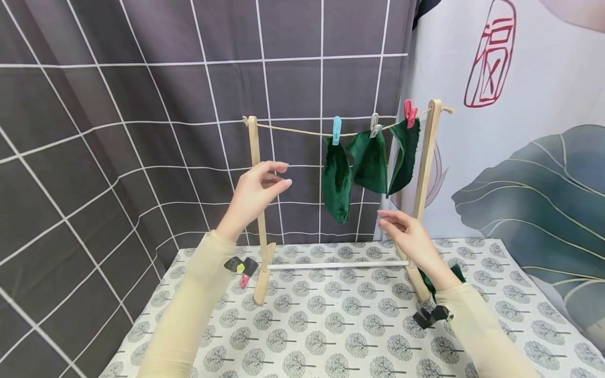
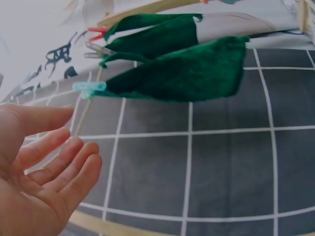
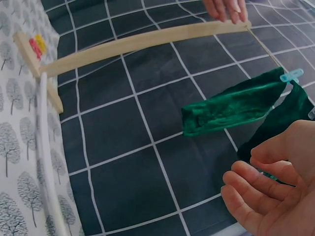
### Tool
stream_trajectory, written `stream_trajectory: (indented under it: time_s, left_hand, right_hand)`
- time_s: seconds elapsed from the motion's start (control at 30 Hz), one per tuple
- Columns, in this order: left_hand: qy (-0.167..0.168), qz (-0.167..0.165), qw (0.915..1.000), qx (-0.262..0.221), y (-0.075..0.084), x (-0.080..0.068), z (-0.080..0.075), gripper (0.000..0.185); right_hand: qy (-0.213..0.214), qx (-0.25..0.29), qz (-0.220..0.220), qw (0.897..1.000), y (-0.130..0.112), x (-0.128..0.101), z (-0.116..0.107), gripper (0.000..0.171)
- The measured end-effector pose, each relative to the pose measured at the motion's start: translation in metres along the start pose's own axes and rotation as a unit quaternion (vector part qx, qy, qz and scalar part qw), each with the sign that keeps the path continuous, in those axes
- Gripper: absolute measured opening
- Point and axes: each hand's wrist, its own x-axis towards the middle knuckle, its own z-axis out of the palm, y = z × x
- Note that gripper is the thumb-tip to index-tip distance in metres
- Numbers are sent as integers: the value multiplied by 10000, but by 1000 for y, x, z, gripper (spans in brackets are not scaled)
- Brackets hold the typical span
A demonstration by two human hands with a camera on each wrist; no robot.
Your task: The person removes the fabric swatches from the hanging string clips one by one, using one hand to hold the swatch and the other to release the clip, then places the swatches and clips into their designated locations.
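Before the rack (image 1: pixel 255 210), both hands (image 1: pixel 255 194) (image 1: pixel 406 236) hover — empty, relaxed.

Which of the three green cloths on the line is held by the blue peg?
The leftmost green cloth, farthest from the right post. Its blue peg sets it apart; the other two hang from grey and red pegs.

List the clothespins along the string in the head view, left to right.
Blue clothespin → grey clothespin → red clothespin, each pinning a green cloth to the string.

Dark green cloths (image 1: pixel 336 181) hang by blue (image 1: pixel 336 130), grey (image 1: pixel 375 125) and red pegs (image 1: pixel 409 113); tablecloth (image 1: pixel 331 336) tree-patterned.
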Motion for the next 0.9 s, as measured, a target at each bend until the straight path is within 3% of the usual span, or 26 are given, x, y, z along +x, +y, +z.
stream_trajectory:
  time_s: [0.2, 0.53, 0.9]
  left_hand:
    - [-143, 203, 9996, -124, 19, 19, 5, 36]
    - [-284, 423, 9986, -134, 45, 48, 8, 34]
    - [-330, 510, 9981, -93, 61, 68, 11, 36]
  right_hand:
    - [-99, 125, 22, 9999, -7, 13, 1, 38]
    - [-494, 564, 441, 9962, -7, 38, 10, 46]
    - [-1261, 1137, 630, 9835, -1, 66, 28, 60]
